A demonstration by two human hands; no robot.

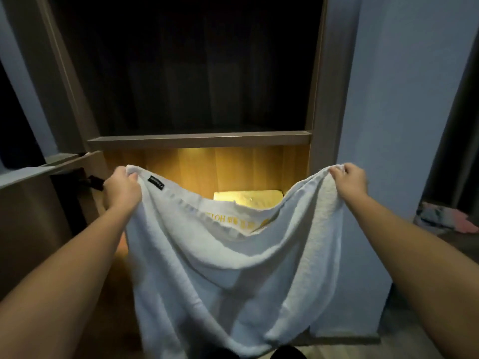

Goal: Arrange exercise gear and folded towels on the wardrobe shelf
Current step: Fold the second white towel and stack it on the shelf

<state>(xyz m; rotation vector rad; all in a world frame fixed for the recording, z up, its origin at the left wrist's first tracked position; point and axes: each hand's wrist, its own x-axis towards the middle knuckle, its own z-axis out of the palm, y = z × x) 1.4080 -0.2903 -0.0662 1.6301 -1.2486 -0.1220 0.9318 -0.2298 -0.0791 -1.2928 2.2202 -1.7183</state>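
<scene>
Before the open wooden wardrobe (325, 104), a white terry towel with yellow lettering (223, 275) hangs spread between both hands. Left hand (121, 189) and right hand (350, 180) each pinch an upper corner, fingers curled round the cloth. Behind it, a folded pale towel (247, 199) lies on the lit lower shelf (197, 174).

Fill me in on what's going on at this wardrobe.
A person holds a white terry towel with yellow lettering spread out before the wooden wardrobe, the left hand gripping one top corner and the right hand the other. It hangs unfolded, sagging in the middle. Behind it, what looks like a folded towel lies in the lit lower compartment.
</scene>
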